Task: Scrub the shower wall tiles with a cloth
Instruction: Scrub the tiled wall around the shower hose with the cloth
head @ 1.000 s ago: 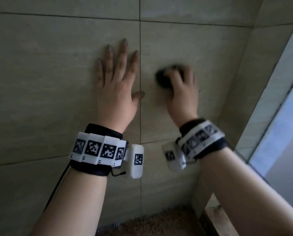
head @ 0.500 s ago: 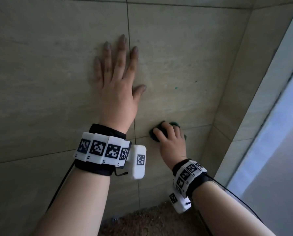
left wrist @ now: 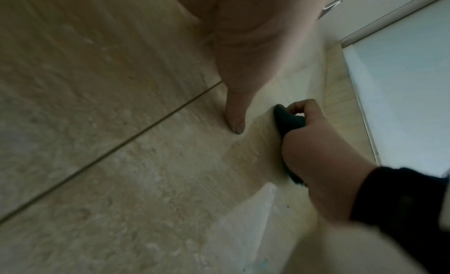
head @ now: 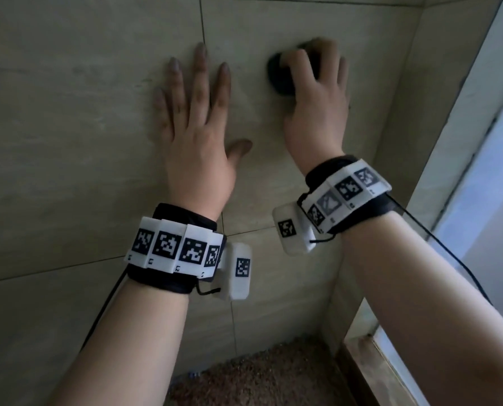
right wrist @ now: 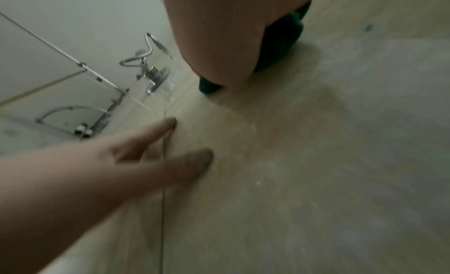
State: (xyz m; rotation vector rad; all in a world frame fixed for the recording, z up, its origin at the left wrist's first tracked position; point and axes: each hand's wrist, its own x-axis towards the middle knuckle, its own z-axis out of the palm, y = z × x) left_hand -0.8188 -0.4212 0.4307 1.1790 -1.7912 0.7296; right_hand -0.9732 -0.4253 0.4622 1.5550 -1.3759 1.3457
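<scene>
Beige tiles fill most of the head view, grout lines crossing upper centre and lower left. Left hand lies flat on the wall at centre, fingers spread and straight, holding nothing. Right hand, upper right of centre, curls its fingers round a dark cloth and presses it to the tile, just beside the left fingertips. Wall corner runs down near the right; bare tile lies between it and the cloth. Pale glass panel at right edge. Brown floor at bottom. Shower fittings, blurred, upper left of right-wrist view.
</scene>
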